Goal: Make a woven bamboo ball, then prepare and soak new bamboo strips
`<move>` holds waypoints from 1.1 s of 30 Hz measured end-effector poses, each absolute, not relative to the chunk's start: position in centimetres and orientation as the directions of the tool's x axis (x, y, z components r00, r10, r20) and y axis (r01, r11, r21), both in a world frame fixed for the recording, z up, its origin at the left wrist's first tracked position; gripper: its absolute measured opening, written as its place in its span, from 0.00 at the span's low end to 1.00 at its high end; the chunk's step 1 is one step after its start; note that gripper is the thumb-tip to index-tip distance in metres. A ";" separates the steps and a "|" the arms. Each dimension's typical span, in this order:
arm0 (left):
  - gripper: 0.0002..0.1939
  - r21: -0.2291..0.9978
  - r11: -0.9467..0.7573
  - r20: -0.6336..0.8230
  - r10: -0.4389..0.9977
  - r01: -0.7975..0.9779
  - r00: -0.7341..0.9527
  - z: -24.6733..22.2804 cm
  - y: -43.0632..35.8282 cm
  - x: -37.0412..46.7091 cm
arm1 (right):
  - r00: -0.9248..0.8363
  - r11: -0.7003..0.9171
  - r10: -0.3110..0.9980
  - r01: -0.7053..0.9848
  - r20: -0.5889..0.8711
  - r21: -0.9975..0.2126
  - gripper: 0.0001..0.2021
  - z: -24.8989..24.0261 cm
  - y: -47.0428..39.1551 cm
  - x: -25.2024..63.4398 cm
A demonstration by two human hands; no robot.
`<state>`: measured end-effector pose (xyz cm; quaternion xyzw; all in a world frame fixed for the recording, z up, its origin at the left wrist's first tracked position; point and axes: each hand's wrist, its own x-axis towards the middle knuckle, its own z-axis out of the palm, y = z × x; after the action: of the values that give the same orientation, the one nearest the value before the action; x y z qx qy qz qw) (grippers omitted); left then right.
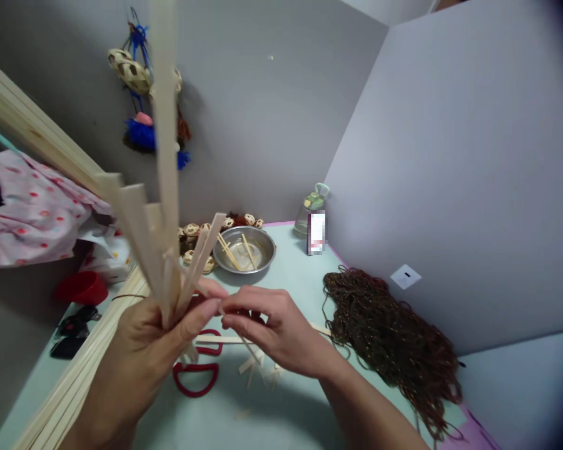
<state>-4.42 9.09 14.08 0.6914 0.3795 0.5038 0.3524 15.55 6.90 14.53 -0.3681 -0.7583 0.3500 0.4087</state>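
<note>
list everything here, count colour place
flat strips: many, cream, left hand, table
metal bowl: one, silver, back
scissors: one, red handles, centre
cord: one, brown, right
phone: one, dark edge, back
bottle: one, green lid, back
woven balls: several, cream, back
ornament: one, cream, blue, wall
red bowl: one, left
dotted cloth: one, pink, left
clutter: uncountable, black, white, left
wall plate: one, white, right
table: one, green, below
left hand: one, centre
right hand: one, centre

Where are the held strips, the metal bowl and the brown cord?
Held strips [169, 206], head view, on the tallest strip.
Metal bowl [264, 249], head view, on its inner wall.
Brown cord [391, 331], head view, on the pile's middle.
</note>
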 end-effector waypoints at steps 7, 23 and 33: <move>0.07 0.818 -0.506 0.466 0.862 0.273 0.200 14.0 8.7 -5.1 | -0.460 0.044 0.888 0.024 0.028 -0.999 0.11 12.1 8.1 16.2; 0.19 0.791 -0.580 0.400 0.732 0.196 0.552 13.2 9.1 -1.9 | -0.208 -0.203 0.975 -0.695 -0.077 -0.690 0.16 10.3 9.1 15.7; 0.22 0.756 -0.572 0.310 0.741 0.319 0.596 13.3 9.5 -2.7 | -0.047 -0.101 0.995 -0.624 -0.092 -0.775 0.18 8.8 10.3 16.9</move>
<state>-2.73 9.46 13.29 0.8283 0.3198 0.3161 0.3342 16.95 10.31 8.81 -0.3271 -0.2830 0.6658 0.6080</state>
